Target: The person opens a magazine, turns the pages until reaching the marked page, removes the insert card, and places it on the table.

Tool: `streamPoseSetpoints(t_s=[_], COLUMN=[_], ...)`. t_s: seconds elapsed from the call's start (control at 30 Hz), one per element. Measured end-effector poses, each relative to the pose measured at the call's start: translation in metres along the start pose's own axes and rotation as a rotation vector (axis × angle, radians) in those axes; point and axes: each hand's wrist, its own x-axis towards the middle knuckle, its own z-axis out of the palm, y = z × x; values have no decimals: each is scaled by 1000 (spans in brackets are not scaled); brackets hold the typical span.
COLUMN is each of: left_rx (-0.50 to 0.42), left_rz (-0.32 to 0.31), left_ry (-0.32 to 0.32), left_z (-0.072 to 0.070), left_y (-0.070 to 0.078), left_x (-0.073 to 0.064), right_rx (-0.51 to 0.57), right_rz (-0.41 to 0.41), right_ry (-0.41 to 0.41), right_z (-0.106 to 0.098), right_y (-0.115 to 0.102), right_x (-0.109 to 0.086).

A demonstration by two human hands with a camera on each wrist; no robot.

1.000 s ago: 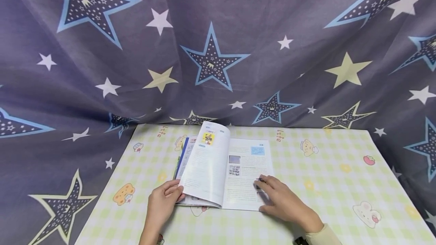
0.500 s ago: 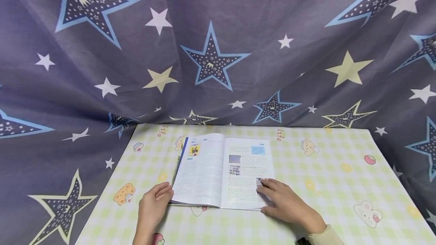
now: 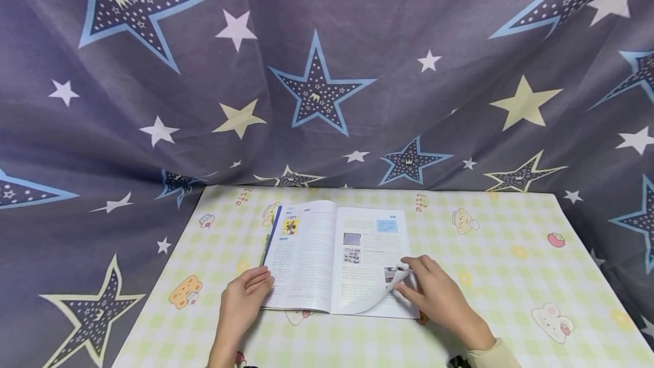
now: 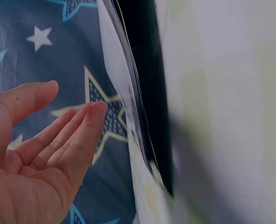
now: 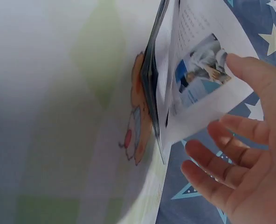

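An open book (image 3: 307, 254) lies on the table, printed text and small pictures on both facing pages. My right hand (image 3: 441, 294) pinches the lower outer corner of the right-hand page (image 3: 375, 297), which curls up off the pages beneath. In the right wrist view, the thumb of the right hand (image 5: 243, 144) lies on the underside of that page (image 5: 189, 116), beside a colour photo. My left hand (image 3: 244, 302) is at the lower left edge of the book. In the left wrist view, the left hand (image 4: 54, 149) has its fingers extended beside the book's edge (image 4: 140, 93).
A pale green checked cloth (image 3: 501, 294) with cartoon animals and fruit covers the table. Behind it hangs a dark purple-grey curtain (image 3: 388, 27) with stars. A pale sleeve (image 3: 493, 355) shows at the right wrist.
The left page has been laid flat, and the left hand shifted outward, then back to the book's edge. My right hand has lifted the right page's lower corner.
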Motion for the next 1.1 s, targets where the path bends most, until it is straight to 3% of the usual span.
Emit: streamPoseSetpoints(t_s=[0.2,0.5,0.67,1.1], left_rx=[-70,-207,-287,-275], left_rz=[62,187,203,265], left_ry=[-98,-293,-380,-487], left_z=[22,55,66,85], left_y=[17,42,53,60], left_x=[0,-5,-9,-14], right_rx=[61,206,237,250], right_rz=[2,-151,-209,-245], right_ry=[55,26,-5,-38], right_z=[4,6,8,13], right_y=[-5,-18,-23,-40], right_x=[2,8,11,17])
